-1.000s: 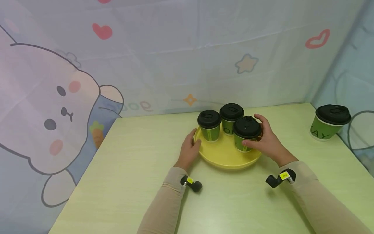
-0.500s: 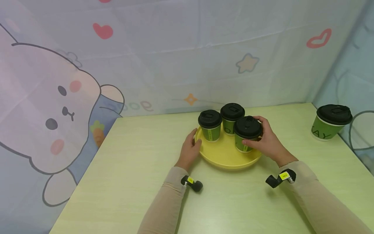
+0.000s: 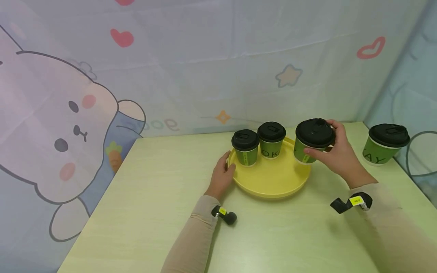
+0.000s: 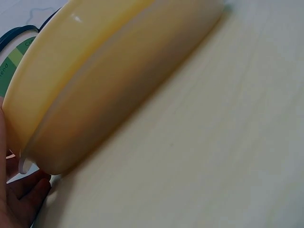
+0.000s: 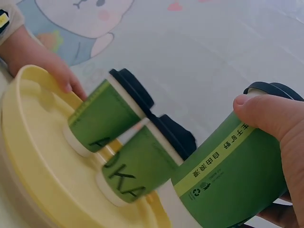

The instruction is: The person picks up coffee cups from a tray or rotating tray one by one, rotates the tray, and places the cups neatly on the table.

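Observation:
My right hand [image 3: 341, 155] grips a green paper coffee cup [image 5: 232, 171] with a black lid, thumb in front and fingers behind. In the head view this cup overlaps the right rim of the round yellow tray [image 3: 269, 184], held upright. At the tray's left rim, my left hand [image 3: 221, 176] pinches the edge, thumb above and fingers on the outside; the left wrist view shows the tray wall [image 4: 109, 90] close up. Two more lidded green cups stand on the tray: a left one [image 3: 246, 155] and a back one [image 3: 271, 148], side by side.
Another lidded green coffee cup [image 3: 380, 149] stands on the table near its right edge, beyond my right hand. The pale table [image 3: 153, 197] stretches left and in front of the tray. A printed cloth [image 3: 198, 64] hangs along the back.
My right hand has lifted its cup off the front right of the tray and carried it right and back to over the rim. The left hand stays at the tray.

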Demonstrator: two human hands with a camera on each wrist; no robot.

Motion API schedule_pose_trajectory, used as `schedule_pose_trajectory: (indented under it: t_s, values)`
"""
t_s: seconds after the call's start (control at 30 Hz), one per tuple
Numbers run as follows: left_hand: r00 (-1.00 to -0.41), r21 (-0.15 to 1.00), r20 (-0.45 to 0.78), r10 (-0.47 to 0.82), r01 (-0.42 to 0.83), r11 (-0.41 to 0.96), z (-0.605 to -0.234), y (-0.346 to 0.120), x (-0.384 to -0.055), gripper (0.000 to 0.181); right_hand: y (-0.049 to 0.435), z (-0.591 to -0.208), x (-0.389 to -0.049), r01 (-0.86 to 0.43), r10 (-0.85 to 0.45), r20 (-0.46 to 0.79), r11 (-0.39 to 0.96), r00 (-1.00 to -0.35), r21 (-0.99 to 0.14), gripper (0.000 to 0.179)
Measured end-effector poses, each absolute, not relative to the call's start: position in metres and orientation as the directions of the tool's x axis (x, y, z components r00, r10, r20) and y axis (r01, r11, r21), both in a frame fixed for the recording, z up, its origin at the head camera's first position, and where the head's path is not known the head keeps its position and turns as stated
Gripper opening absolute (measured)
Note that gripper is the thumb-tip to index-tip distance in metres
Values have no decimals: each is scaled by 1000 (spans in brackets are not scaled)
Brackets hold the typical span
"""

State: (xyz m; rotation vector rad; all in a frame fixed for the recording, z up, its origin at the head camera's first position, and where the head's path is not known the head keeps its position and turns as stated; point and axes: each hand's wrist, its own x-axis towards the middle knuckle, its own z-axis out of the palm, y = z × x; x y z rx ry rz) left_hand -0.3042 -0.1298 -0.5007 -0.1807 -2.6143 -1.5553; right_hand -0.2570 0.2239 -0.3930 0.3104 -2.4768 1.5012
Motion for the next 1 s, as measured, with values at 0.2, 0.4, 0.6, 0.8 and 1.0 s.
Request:
schedule_pose_trajectory:
  t_s: [0.2, 0.4, 0.6, 0.8, 1.0]
  values:
    - [-986, 870, 157, 55, 164, 465, -503, -130, -304, 59, 258, -386, -244, -265, 77, 351, 511, -933, -817, 98]
    - [-987, 868, 154, 51, 160, 470, -503, -130, -304, 59, 293, -391, -230, -221, 227, 391, 535, -892, -815, 97]
    - [-987, 874, 151, 47, 156, 461, -503, -130, -303, 58, 323, -404, -221, -119, 362, 415, 618, -835, -777, 97]
    - [-987, 868, 151, 52, 157, 471, -502, -129, -305, 58, 346, -419, -217, -154, 428, 530, 654, -732, -741, 90]
    - [-987, 867, 154, 54, 161, 472, -503, -129, -306, 58, 362, -438, -215, -210, 421, 622, 692, -660, -691, 97]
